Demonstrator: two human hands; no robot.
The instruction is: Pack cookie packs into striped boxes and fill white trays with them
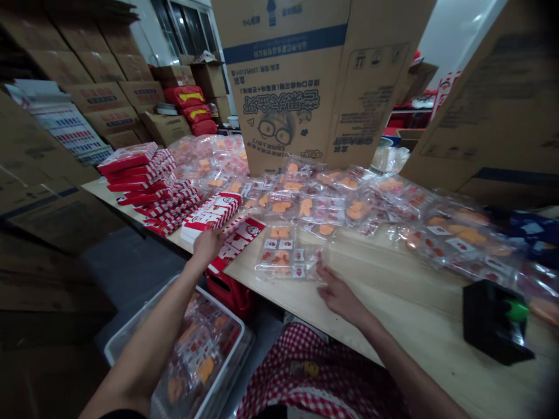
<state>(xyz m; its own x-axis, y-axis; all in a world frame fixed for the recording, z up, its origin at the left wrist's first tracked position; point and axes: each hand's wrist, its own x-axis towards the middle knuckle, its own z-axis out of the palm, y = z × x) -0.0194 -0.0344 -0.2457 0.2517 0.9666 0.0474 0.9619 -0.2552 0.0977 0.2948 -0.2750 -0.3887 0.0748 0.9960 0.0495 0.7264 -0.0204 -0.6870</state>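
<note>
Clear plastic packet (pixel 282 256) of orange pieces with small red-and-white labels lies flat on the pale wood tabletop (pixel 393 297), contents partly blurred by glare. Right hand (pixel 340 297), half open, empty, sits just beside its lower corner. Left hand (pixel 208 244) touches a red-and-white printed packet (pixel 239 241); whether it grips cannot be told.
</note>
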